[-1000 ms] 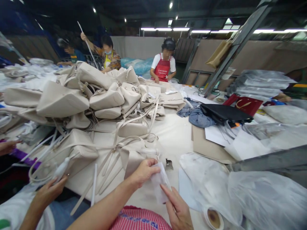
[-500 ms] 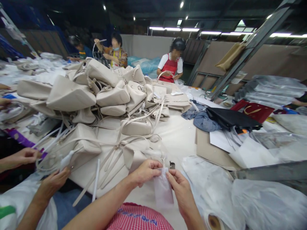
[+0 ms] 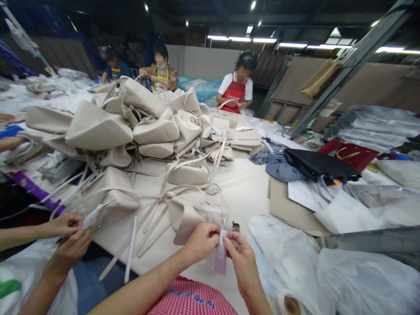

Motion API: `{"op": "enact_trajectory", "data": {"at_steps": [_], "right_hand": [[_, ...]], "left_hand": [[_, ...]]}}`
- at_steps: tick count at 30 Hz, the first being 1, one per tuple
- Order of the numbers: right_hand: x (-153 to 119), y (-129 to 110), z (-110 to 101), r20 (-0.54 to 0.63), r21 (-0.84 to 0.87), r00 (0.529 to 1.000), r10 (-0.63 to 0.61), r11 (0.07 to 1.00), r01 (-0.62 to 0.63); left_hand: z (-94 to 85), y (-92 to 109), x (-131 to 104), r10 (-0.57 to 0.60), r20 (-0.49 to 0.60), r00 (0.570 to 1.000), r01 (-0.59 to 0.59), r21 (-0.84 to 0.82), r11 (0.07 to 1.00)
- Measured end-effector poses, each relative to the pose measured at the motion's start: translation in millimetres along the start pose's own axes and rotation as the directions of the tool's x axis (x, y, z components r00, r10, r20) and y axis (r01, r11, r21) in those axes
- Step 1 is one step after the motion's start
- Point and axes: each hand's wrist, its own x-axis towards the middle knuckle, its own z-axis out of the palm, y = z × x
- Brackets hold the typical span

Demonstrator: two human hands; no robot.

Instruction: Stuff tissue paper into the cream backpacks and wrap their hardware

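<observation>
Translucent whitish film: a small sleeve [image 3: 220, 259] hangs above the near side of the surface [image 3: 243, 192]; left hand [image 3: 201, 240] and right hand [image 3: 242, 251] each appear to pinch its upper end between thumb and fingers.

Risks, judged, near to far: film looks thin, so an uneven pull from the two sides could crease or tear it; a slackened pinch could let it drop; beige bag [image 3: 185, 218] lies just beyond the left hand; a long strap [image 3: 113, 263] runs past the surface's near edge, where the left forearm could catch it and drag whatever it is fixed to; farther back, heap of beige bags [image 3: 98, 124] is stacked tilted, one over another; a tug low down could start a slide.

Writing, near to far: striped apron [image 3: 210, 308] carries blue characters [image 3: 190, 294], foreshortened, not legible; sleeve, no print made out; beige bags, no brand readable; a co-worker's red apron [image 3: 234, 92], white lettering, too small to read.
</observation>
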Motion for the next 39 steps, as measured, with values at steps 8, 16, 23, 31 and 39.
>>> {"op": "enact_trajectory", "data": {"at_steps": [8,16,23,31,39], "right_hand": [[-15,19,-5,0.048,0.02,0.999,-0.021,1.0,0.02],[-29,34,-23,0.064,-0.08,0.997,0.043,0.996,-0.037],[-20,10,-8,-0.044,0.13,0.999,0.031,0.991,-0.025],[-10,9,0,-0.177,-0.088,0.969,-0.171,0.984,0.157],[-24,6,1,0.121,-0.498,0.796,-0.594,0.657,0.566]], "left_hand": [[4.1,7,4,-0.131,-0.032,0.991,0.115,-0.313,0.943],[9.3,3,8,-0.261,0.088,0.961,0.27,-0.478,0.836],[13.8,7,1,-0.189,0.044,0.981,0.191,-0.392,0.9],[14.9,3,-1,-0.209,0.016,0.978,0.185,-0.534,0.825],[14.3,-1,2,-0.173,-0.139,0.975,0.085,-0.485,0.87]]}}
